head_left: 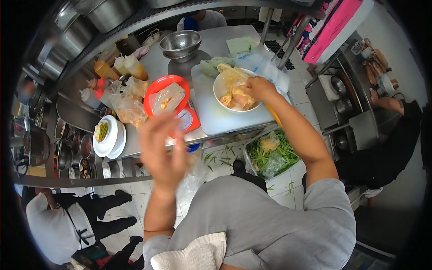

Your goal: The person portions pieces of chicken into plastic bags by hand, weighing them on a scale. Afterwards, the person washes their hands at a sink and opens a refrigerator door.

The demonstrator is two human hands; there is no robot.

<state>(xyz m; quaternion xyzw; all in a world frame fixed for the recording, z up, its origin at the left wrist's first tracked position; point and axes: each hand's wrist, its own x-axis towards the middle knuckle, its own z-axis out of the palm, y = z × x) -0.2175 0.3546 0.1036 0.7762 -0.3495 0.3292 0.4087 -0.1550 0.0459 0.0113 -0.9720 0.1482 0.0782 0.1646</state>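
At the right rim of a white bowl (218, 92), my right hand (262, 88) is closed, pinching the edge of a clear plastic bag (231, 74). Pieces of pale meat (242, 99) lie in the bowl, which stands on a white cutting board (209, 118). My left hand (163, 150) is raised in front of the table edge, blurred, with its fingers apart and nothing in them. Beyond it a red plate (153, 87) on a red scale (193, 120) holds a small plastic bag (167, 95) with bits of food.
White plates (112, 143), filled bags (128, 108) and sauce bottles (135, 67) stand left. Metal bowls (181, 44) are at the back. A bin of greens (272, 153) sits below the table. Co-workers (63, 220) are at left, right (382, 153) and behind the table (202, 20).
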